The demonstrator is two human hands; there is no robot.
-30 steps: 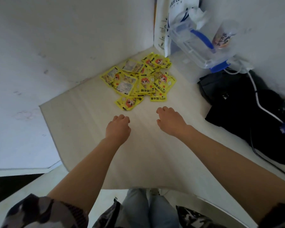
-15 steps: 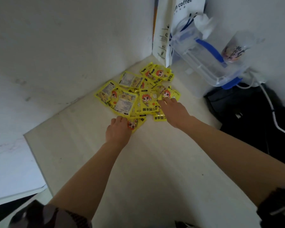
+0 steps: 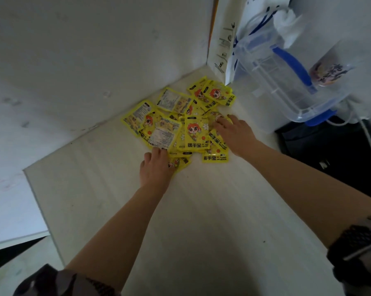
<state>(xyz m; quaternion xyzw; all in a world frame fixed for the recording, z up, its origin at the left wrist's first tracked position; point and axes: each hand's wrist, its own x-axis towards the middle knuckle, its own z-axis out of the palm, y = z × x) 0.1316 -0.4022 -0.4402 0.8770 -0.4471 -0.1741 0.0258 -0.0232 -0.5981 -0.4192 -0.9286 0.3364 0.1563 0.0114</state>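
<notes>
It's a home desk (image 3: 201, 221) (paper bag (image 3: 223, 50), storage box (image 3: 272, 86)).

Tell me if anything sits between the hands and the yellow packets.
Nothing visible does. The left hand touches the near edge of the pile of yellow packets, and the right hand rests on its right side. The clear plastic box stands farther right, off the pile.
</notes>
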